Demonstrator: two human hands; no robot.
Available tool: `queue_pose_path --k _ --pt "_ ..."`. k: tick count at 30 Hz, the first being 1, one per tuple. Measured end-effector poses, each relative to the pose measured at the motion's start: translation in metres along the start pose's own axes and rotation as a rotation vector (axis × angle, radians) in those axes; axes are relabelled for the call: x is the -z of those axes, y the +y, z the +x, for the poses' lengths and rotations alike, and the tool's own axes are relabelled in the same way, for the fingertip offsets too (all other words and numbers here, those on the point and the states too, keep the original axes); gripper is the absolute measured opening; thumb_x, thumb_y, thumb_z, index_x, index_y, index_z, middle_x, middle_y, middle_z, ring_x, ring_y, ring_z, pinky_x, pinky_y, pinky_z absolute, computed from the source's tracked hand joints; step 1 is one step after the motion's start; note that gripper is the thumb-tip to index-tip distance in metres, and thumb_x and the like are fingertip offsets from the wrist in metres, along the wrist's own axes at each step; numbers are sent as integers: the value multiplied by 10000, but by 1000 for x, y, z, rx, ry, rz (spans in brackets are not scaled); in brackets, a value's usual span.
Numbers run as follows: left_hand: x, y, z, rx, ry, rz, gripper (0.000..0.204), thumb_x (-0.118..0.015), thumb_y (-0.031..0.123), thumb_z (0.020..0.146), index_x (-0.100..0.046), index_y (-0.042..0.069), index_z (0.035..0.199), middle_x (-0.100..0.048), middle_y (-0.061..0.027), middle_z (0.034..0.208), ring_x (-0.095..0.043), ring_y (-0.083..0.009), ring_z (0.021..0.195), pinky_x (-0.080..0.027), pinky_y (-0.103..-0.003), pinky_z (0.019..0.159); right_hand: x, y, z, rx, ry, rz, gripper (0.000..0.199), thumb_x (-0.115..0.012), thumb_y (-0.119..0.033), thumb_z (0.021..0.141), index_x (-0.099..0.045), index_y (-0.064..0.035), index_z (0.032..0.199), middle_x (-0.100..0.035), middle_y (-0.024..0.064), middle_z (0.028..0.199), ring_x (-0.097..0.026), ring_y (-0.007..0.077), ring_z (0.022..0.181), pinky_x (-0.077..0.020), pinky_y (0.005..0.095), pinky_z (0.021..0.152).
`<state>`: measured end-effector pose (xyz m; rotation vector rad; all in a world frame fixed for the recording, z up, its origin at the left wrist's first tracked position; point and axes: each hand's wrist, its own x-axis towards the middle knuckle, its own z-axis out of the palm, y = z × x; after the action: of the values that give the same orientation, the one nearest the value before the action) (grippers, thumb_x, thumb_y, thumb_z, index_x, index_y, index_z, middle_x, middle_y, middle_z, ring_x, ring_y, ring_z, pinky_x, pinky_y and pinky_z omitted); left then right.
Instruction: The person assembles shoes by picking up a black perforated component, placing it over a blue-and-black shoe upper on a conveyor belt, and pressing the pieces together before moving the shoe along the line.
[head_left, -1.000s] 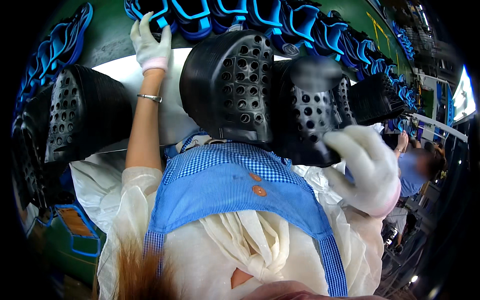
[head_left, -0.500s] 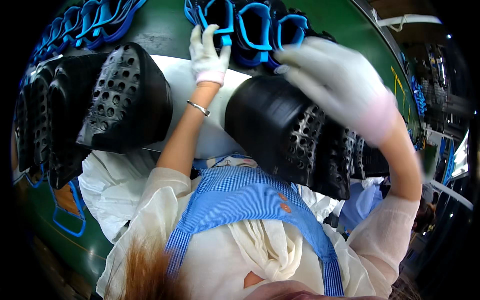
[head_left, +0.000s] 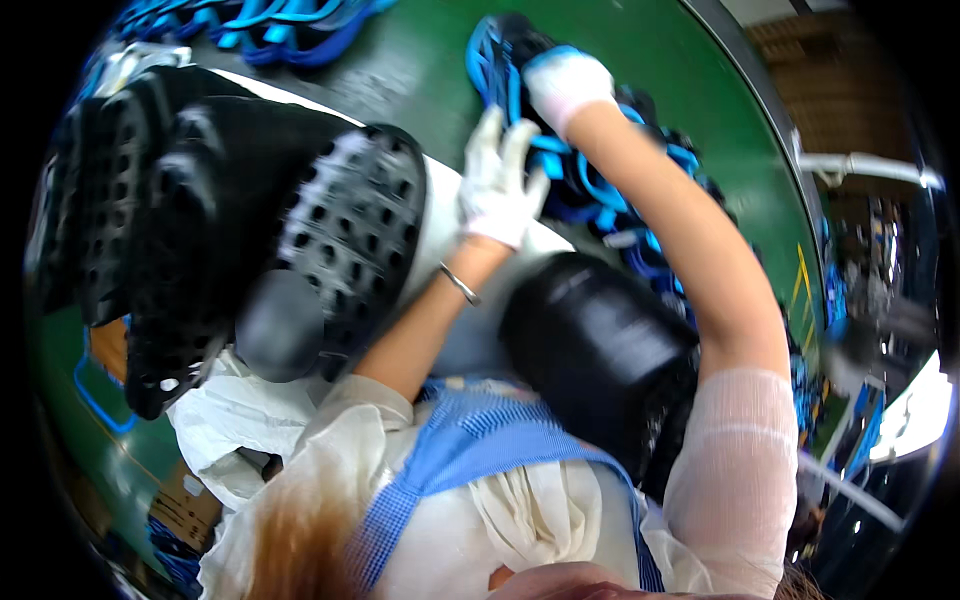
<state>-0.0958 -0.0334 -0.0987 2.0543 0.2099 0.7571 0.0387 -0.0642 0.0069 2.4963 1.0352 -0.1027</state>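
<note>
Two gloved hands reach forward over a green counter (head_left: 640, 60) in the single head view, which looks down past the person's blue checked apron (head_left: 480, 450) and pale top. The left hand (head_left: 497, 180), in a white glove with a thin metal bangle (head_left: 460, 285) on the wrist, has its fingers spread and pointing up, the palm lying against a cluster of blue and black shoe parts (head_left: 580, 170) on the counter. The right hand (head_left: 565, 85), also in a white glove, is farther up on the same cluster; its fingers curl over the top blue piece, though whether they actually pinch it cannot be told. The right forearm crosses above a black rounded shoe mould (head_left: 600, 350) that sits just in front of the apron, near a white sheet (head_left: 440, 230) on the counter. To the left, well apart from the hands, stands a row of black perforated moulds (head_left: 340, 240), blurred. More blue shoe parts (head_left: 270, 25) lie along the far upper edge.
</note>
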Motion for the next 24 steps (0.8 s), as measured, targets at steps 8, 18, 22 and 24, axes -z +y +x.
queue_pose_path --k 8,18,22,24 --pt "2 7 -5 68 31 -47 650 -701 95 703 -421 162 1286 -374 -206 1400 -421 -403 1240 -385 -439 1017 23 -2 -11 -73 -146 91 234 -547 -190 789 -718 -62 884 -686 167 936 -667 319 876 -536 412 770" --pt "-10 -6 3 -143 123 -105 619 -732 96 683 -440 91 1228 -417 -226 1315 -410 -394 1240 -344 -441 1049 57 20 -44 -8 -114 151 307 -539 -270 788 -701 -10 793 -666 221 858 -650 376 807 -533 440 756" --pt "-14 -6 8 -76 224 -188 613 -728 117 719 -413 37 1238 -455 -206 1265 -444 -377 1205 -350 -422 1038 85 20 -62 -76 -162 171 244 -568 -199 718 -721 -38 819 -680 205 891 -657 350 877 -522 394 750" --pt "-13 -5 6 4 189 -182 596 -713 127 745 -398 24 1241 -467 -202 1238 -466 -369 1167 -358 -419 1022 108 34 -84 -93 -197 268 256 -564 -193 718 -717 -38 852 -678 207 877 -654 363 860 -521 393 754"
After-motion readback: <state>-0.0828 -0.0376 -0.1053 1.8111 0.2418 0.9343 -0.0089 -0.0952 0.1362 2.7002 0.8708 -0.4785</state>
